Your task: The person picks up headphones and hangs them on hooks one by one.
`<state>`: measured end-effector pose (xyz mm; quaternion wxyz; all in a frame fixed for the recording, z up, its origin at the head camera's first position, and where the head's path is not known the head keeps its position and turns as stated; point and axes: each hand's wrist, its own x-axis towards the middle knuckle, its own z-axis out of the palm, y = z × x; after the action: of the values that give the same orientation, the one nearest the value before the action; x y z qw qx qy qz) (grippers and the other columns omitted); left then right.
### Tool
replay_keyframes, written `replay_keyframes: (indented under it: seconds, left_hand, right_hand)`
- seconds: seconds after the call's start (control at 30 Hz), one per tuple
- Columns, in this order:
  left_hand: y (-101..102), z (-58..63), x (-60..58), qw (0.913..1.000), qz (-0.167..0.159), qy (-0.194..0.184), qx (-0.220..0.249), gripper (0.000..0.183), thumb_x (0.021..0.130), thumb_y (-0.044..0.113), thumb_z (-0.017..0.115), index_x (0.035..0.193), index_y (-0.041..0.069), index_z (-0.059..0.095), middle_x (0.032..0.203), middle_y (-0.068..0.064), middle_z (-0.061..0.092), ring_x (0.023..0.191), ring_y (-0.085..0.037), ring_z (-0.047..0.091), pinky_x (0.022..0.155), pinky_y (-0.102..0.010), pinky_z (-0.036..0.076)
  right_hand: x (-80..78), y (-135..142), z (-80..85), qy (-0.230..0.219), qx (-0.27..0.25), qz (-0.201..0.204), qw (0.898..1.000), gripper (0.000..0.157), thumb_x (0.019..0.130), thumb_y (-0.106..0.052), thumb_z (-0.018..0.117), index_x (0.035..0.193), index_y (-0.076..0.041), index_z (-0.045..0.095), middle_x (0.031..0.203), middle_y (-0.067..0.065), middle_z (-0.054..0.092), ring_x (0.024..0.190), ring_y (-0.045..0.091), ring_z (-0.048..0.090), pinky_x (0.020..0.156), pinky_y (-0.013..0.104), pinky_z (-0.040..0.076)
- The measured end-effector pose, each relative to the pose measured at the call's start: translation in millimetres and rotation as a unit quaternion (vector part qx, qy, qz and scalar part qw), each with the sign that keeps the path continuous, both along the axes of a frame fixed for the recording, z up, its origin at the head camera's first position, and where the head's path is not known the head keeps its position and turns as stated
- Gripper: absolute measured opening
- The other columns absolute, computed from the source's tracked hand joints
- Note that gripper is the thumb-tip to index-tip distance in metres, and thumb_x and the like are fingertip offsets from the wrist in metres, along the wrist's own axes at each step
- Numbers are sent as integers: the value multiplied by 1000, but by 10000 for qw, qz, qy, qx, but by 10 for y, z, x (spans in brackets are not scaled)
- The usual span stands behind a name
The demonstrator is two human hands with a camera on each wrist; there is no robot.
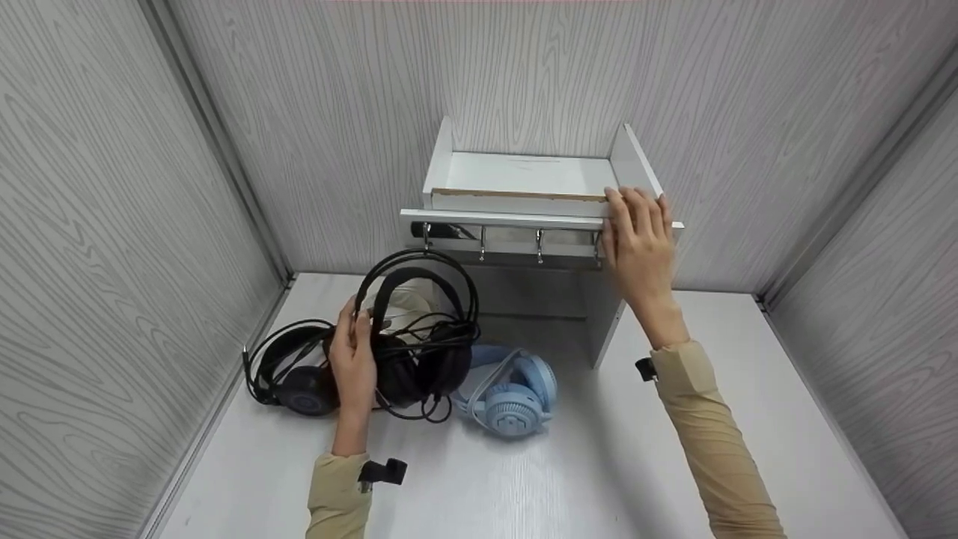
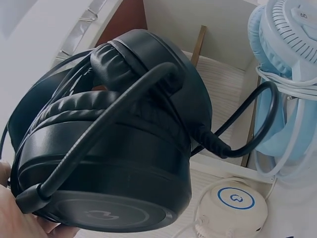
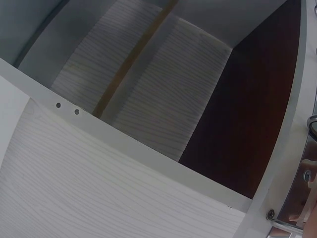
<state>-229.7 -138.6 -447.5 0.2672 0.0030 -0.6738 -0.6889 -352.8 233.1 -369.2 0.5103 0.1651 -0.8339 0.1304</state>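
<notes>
My left hand (image 1: pixel 352 367) grips a black headset (image 1: pixel 445 359) by its side and holds it up in front of the shelf. Its headband points upward, and its top overlaps the lower end of the leftmost hook (image 1: pixel 426 236) in the head view. In the left wrist view, the black ear cups (image 2: pixel 104 163), boom microphone and cable fill the middle. My right hand (image 1: pixel 642 251) holds the front right corner of the white shelf (image 1: pixel 516 202), fingers over the upper edge and thumb at the hook rail (image 1: pixel 509 219). Several metal hooks hang from this rail.
A second black headset (image 1: pixel 303 389) lies on the table at left. A light blue headset (image 1: pixel 513 408) rests below the hooks. Behind the held headset, a cream headset (image 2: pixel 235 201) is partly hidden. The shelf's side panel (image 1: pixel 602 318) stands at right, with walls around the table.
</notes>
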Motion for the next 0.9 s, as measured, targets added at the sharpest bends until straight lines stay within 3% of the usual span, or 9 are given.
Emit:
replay_keyframes:
  seconds: [0.17, 0.4, 0.6, 0.9]
  left_hand:
    - [-4, -5, -26, 9996, -210, -186, -38, 41, 103, 16, 42, 143, 7, 42, 131, -17, 57, 120, -24, 54, 105, -24, 38]
    - [-19, -4, -103, 9988, -251, -364, -199, 43, 103, 15, 39, 145, 5, 37, 131, -23, 55, 126, -32, 51, 109, -42, 37]
    - [-22, -16, -170, 9978, -315, -567, -124, 45, 104, 17, 37, 147, 7, 34, 137, -23, 51, 129, -37, 47, 112, -46, 33]
    - [-16, -49, -268, 9925, -631, -1048, 35, 47, 105, 27, 32, 151, 20, 28, 143, -12, 47, 138, -27, 37, 116, -43, 26]
  right_hand:
    - [3, -2, 3, -17, 2, 9, 10000, 38, 100, -29, 45, 135, -17, 51, 131, 10, 55, 129, 27, 44, 118, 45, 20]
    - [-1, 8, 5, 58, -26, 47, 10000, 38, 99, -27, 46, 135, -16, 52, 131, 10, 55, 129, 27, 45, 118, 45, 20]
    - [3, 5, 6, 64, -28, 48, 10000, 38, 99, -27, 46, 135, -16, 52, 131, 10, 55, 128, 27, 45, 118, 45, 20]
    - [-3, -3, 12, 72, -51, 38, 10000, 37, 99, -27, 46, 134, -16, 53, 131, 10, 56, 128, 27, 46, 117, 45, 21]
